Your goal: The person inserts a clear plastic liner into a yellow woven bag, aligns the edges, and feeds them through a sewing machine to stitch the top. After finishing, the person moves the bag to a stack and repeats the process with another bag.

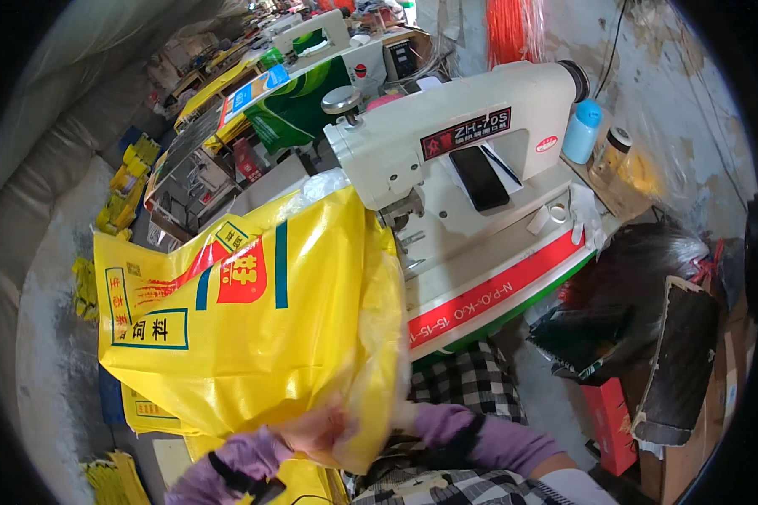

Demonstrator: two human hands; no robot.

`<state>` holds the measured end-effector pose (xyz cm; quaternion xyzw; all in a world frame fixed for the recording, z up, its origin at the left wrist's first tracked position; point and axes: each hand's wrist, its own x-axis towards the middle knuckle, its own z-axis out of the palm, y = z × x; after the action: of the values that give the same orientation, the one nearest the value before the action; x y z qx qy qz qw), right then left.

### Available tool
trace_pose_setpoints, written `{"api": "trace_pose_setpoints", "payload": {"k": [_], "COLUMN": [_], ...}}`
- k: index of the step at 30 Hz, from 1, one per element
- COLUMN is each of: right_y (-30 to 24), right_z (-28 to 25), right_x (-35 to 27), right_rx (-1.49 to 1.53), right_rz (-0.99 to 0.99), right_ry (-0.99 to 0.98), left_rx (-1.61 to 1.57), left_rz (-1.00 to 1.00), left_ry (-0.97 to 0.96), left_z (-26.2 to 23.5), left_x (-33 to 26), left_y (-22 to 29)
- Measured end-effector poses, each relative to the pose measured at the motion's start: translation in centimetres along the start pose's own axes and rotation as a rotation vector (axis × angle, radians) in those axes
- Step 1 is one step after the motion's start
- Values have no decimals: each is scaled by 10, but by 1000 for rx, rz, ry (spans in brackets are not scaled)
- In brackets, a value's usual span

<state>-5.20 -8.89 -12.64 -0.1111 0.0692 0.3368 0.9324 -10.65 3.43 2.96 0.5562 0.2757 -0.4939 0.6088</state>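
A large yellow woven sack (312,345) with red and green print spreads across the sewing machine's left end, its clear plastic liner showing along the right edge. My left hand (316,429) is at the sack's lower edge, closed on the yellow material and somewhat blurred. Behind the right edge of the sack is my right hand (403,416), its fingers hidden by the plastic. The white industrial sewing machine (396,139) stands just beyond, with its needle area (406,215) beside the sack's upper right corner.
A black phone (480,178) lies on the machine bed, near a tape roll (557,213). A blue bottle (582,132) and a jar (612,151) stand at the right. Below are a red box (608,425) and dark plastic bags (623,286). Yellow sacks (130,181) lie along the left floor.
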Motion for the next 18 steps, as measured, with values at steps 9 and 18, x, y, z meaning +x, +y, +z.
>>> {"api": "trace_pose_setpoints", "payload": {"k": [9,18], "right_y": [-59,-57], "right_z": [27,12], "right_x": [-66,-94], "right_rx": [-307,-352], "right_rz": [-318,-128], "right_ry": [196,237], "left_rx": [1714,371], "left_rz": [563,505], "left_ry": [373,-243], "left_z": [82,36], "left_x": [18,23], "left_y": [7,5]}}
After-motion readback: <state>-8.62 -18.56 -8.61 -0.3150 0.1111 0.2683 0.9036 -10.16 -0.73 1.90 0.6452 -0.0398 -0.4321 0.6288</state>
